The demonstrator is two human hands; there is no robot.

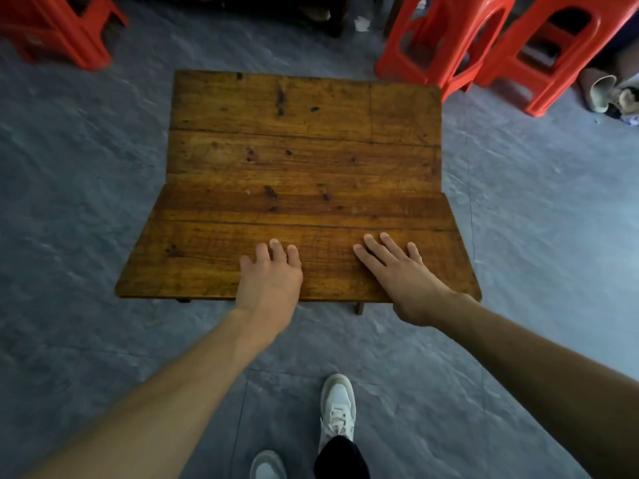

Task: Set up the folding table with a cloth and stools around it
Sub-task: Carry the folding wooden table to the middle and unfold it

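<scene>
A brown wooden folding table (304,157) stands low on the grey floor in front of me, its near leaf level with the middle boards. My left hand (269,278) rests on the near leaf with its fingers slightly bent. My right hand (401,274) lies flat beside it, fingers spread on the wood. Red plastic stools stand behind the table: one at the back left (58,29), two at the back right (435,39) (553,53). No cloth is in view.
My white shoes (337,409) stand on the grey floor just before the table's near edge. Some shoes and soft items (608,95) lie at the far right. A crumpled white scrap (361,24) lies on the floor behind the table.
</scene>
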